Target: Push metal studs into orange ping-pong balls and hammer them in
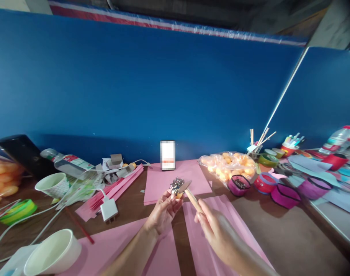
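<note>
My left hand (pixel 162 212) is closed around a small orange ball (pixel 179 196), which shows at its lower edge. Shiny dark and silver bits (pixel 177 183) cover the ball's upper side. From the right, my right hand (pixel 212 224) grips the light wooden handle of a small palette knife (pixel 194 200). Its pointed blade lies against or just in front of the bits; I cannot tell whether it touches them. Both hands are above the table, over pink paper sheets (pixel 221 222).
A clear bag of orange balls (pixel 229 165) lies behind, beside a purple cup of dark bits (pixel 239 185). Left are a white charger (pixel 108 210), paper cups (pixel 53 253) and a plastic bottle (pixel 77 165). A phone (pixel 167 155) stands against the blue partition (pixel 163 84).
</note>
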A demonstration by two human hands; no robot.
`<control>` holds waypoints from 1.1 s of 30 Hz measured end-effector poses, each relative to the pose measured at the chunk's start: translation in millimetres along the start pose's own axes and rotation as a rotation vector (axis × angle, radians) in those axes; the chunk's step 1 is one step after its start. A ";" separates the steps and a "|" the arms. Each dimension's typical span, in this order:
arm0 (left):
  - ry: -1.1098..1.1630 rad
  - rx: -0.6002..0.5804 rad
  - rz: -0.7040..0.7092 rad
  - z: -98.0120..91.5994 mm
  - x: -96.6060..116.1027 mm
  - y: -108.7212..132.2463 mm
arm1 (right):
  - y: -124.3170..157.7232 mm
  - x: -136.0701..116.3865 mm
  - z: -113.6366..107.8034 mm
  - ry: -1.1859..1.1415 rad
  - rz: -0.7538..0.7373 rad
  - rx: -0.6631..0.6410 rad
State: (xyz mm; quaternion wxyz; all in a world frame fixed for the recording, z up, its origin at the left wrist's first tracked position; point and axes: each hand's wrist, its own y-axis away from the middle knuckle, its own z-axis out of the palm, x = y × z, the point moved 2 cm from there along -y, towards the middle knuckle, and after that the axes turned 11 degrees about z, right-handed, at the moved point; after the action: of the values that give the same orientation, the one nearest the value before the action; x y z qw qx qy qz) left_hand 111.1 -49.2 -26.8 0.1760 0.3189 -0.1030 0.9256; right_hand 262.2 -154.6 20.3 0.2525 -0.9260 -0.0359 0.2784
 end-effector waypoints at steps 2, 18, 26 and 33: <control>-0.002 0.002 0.003 -0.6 0.0 -0.2 | -0.4 -0.6 0.0 -0.013 -0.005 0.001; -0.030 0.093 -0.005 -5.8 -2.2 -0.4 | -1.6 -0.9 1.2 -0.088 0.072 -0.082; -0.045 0.059 -0.012 -7.2 -3.0 -0.9 | 1.6 -4.5 0.9 -0.026 -0.005 -0.020; -0.032 0.029 -0.024 -1.6 -0.9 0.7 | 0.3 -3.5 -4.5 -0.050 0.017 -0.041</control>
State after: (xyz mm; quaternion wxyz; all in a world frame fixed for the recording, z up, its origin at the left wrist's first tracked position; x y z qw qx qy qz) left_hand 110.6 -49.6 -28.6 0.1807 0.3375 -0.0884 0.9196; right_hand 261.7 -157.5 25.1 0.2301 -0.9240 -0.0400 0.3028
